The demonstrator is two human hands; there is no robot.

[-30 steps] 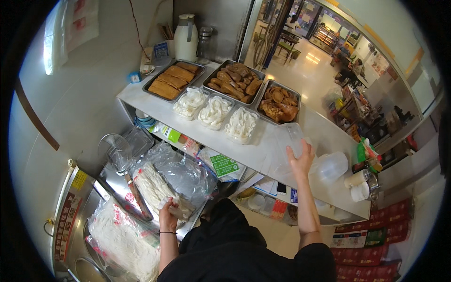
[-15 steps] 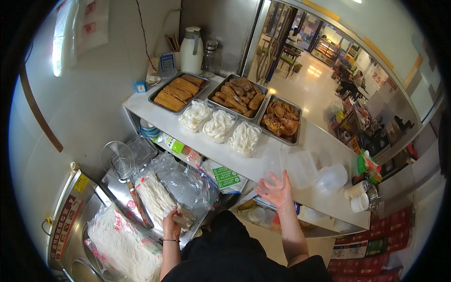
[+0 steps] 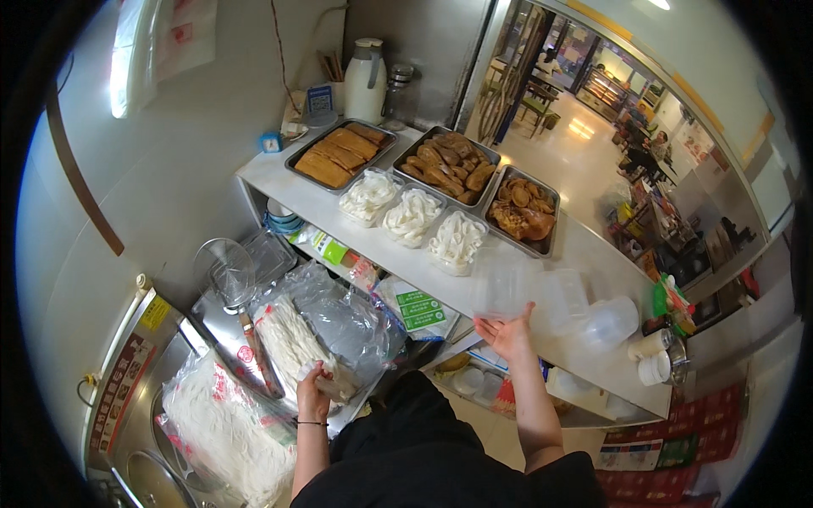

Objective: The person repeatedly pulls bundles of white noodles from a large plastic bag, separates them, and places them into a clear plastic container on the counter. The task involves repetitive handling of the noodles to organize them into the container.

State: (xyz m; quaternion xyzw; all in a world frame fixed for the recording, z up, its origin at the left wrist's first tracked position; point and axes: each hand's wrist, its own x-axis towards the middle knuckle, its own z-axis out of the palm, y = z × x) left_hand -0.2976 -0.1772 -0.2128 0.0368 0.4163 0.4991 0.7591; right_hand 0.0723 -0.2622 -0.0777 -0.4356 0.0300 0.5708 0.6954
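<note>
On the left, my left hand (image 3: 313,391) has its fingers closed on the near end of a bundle of white noodles (image 3: 292,330), which lies on a clear plastic bag. My right hand (image 3: 506,337) is at the front edge of the counter, palm up with fingers apart. Its fingertips are at the near side of a clear plastic container (image 3: 506,284); whether they touch it I cannot tell. Left of that container, three clear boxes filled with white noodles (image 3: 412,218) stand in a row. More clear containers (image 3: 563,298) are on its right.
Behind the boxes are metal trays of brown slabs (image 3: 340,154), brown pieces (image 3: 449,165) and mixed brown food (image 3: 522,207). A large bag of noodles (image 3: 224,432) lies over the sink at lower left. A wire strainer (image 3: 224,267) is beyond the bundle. Packages (image 3: 419,309) fill the shelf below.
My right hand has come down from beside the clear container to the counter's front edge, and the container now shows in line with the noodle boxes. My left hand stays on the noodles.
</note>
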